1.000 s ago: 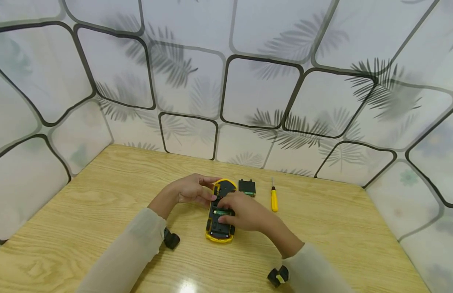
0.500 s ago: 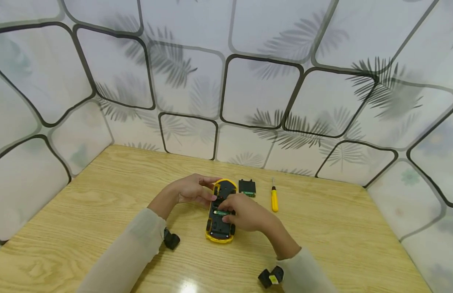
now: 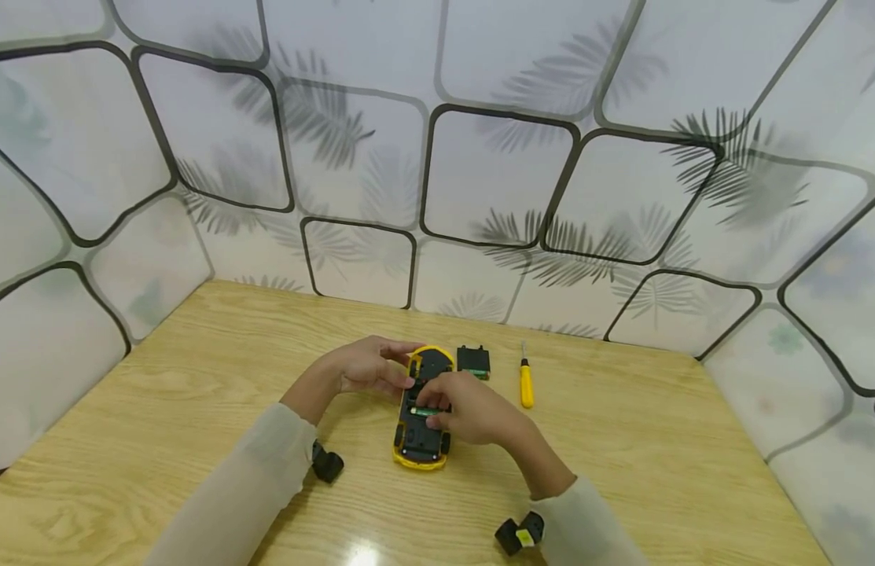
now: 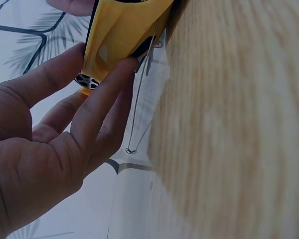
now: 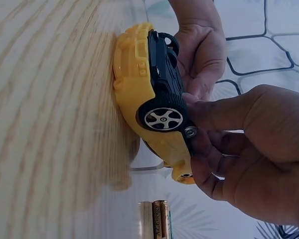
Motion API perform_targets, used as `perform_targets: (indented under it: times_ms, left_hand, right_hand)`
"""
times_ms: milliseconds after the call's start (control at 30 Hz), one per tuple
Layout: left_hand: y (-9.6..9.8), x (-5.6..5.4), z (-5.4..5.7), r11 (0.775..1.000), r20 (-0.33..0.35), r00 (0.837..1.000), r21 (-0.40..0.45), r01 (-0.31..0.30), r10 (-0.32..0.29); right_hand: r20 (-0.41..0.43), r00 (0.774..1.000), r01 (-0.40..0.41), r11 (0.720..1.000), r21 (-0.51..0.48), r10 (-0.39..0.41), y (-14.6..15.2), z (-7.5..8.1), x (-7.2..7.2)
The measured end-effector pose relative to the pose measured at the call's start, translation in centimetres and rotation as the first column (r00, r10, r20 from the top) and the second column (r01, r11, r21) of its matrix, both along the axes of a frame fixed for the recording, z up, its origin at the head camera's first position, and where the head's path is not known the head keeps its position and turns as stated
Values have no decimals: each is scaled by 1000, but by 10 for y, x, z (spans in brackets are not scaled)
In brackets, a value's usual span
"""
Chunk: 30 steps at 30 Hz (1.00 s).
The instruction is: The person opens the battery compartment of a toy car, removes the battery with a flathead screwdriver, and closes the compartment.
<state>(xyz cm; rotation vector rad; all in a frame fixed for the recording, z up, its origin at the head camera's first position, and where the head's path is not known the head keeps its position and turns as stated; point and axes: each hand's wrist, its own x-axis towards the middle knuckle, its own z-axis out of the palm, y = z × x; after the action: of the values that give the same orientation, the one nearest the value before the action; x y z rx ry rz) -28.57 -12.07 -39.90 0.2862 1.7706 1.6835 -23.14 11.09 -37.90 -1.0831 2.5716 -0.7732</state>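
Note:
A yellow toy car (image 3: 420,446) lies upside down on the table, its black underside facing up. My left hand (image 3: 369,368) holds it by the side near the far end; in the left wrist view, fingers and thumb span the yellow body beside a wheel. My right hand (image 3: 472,405) is over the middle of the underside, thumb and fingers pinching a green battery (image 3: 424,411) at the battery compartment. In the right wrist view the metal end of that battery (image 5: 190,131) shows between thumb and fingers, next to a spoked wheel. The rest of the compartment is partly hidden by the fingers.
A black cover piece (image 3: 473,359) lies just right of the car's far end, with another battery (image 3: 476,374) along its near edge. Farther right is a screwdriver (image 3: 526,385) with a yellow handle. A patterned wall covering (image 3: 472,275) rises behind the wooden table (image 3: 621,440).
The right thumb has shifted slightly to the right along the battery, and the right wrist has moved a little left. The left hand keeps its hold on the car.

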Motion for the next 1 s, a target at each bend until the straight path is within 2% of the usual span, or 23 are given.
perform_targets:
  times_ms: [367, 567, 767, 1000]
  left_hand:
    - [0, 1, 1, 1000, 0, 1000, 7, 3, -3]
    - [0, 1, 2, 1000, -1, 1000, 5, 3, -3]
    - [1, 1, 1, 1000, -9, 1000, -29, -1, 1]
    - [2, 0, 0, 999, -4, 1000, -32, -14, 14]
  right_hand:
    - [11, 1000, 4, 1000, -23, -3, 3, -1, -1]
    - [-2, 999, 44, 999, -29, -44, 10, 4, -2]
    - [-6, 996, 83, 996, -27, -84, 26, 11, -7]
    - [2, 998, 67, 997, -23, -67, 55, 13, -17]
